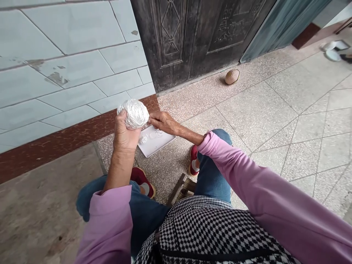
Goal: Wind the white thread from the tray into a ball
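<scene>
A round ball of white yarn [134, 113], wound in many shiny strands, is gripped in my left hand [125, 134], thumb on its near left side. My right hand [164, 123] is at the ball's right side with its fingers pinched together. Whatever lies between those fingertips is too small to make out. Below both hands a shallow white tray [158, 146] lies on the floor. A small white clump [143, 139] and a loose white strand [157, 134] are in it.
Pale wall tiles [82, 29] and a dark carved door [192, 36] stand ahead. A round brownish object [232, 77] lies by the door. Under me is part of a wooden stool [177, 189]. Pale dishes [332, 55] sit far right.
</scene>
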The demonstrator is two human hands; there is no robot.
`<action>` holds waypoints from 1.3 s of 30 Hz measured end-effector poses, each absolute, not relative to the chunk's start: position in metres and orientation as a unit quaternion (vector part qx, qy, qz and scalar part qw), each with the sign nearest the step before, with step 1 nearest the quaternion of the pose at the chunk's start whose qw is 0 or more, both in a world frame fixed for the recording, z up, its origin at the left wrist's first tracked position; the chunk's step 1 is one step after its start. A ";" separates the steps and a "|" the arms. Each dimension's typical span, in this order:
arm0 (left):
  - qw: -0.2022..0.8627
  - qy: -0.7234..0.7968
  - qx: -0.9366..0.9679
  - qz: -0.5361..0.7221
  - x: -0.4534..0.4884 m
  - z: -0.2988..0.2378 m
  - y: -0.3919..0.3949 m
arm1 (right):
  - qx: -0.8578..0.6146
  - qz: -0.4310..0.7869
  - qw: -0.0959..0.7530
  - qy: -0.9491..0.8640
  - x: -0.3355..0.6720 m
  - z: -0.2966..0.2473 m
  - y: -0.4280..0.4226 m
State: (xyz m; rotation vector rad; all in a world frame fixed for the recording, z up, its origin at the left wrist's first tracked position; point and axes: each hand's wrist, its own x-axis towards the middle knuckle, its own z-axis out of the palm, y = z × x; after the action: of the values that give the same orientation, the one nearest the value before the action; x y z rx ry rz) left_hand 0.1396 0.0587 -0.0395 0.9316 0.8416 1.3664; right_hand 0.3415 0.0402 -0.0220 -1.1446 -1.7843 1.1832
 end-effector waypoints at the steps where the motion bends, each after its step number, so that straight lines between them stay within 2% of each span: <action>1: 0.592 0.368 0.388 0.604 0.140 -0.041 0.059 | -0.430 0.461 0.321 -0.707 0.340 -0.018 0.033; 5: 0.528 0.412 0.403 0.624 0.141 -0.050 0.060 | -0.350 0.472 0.254 -0.768 0.341 -0.005 0.012; 9: 0.456 0.451 0.492 0.589 0.144 -0.058 0.060 | -0.312 0.495 0.329 -0.741 0.361 0.003 0.017; 11: 0.478 0.445 0.507 0.562 0.149 -0.057 0.057 | -0.334 0.483 0.380 -0.715 0.376 0.005 0.028; 14: 0.580 0.403 0.495 0.507 0.160 -0.048 0.048 | -0.352 0.451 0.451 -0.685 0.397 0.005 0.046; 17: 0.647 0.358 0.480 0.472 0.171 -0.037 0.038 | -0.333 0.446 0.489 -0.672 0.404 -0.001 0.059; 27: 0.681 0.336 0.467 0.453 0.174 -0.040 0.043 | -0.352 0.503 0.489 -0.620 0.397 0.000 0.066; 32: 0.688 0.324 0.466 0.453 0.169 -0.029 0.037 | -0.377 0.568 0.467 -0.563 0.395 -0.005 0.069; 39: 0.683 0.305 0.390 0.537 0.171 -0.023 0.029 | -0.343 0.622 0.490 -0.505 0.368 -0.022 0.073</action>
State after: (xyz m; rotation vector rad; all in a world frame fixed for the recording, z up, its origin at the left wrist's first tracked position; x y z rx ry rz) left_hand 0.1708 0.0289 -0.0233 0.8741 0.6841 1.2045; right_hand 0.3675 0.0725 -0.0221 -0.8325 -1.2273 1.5103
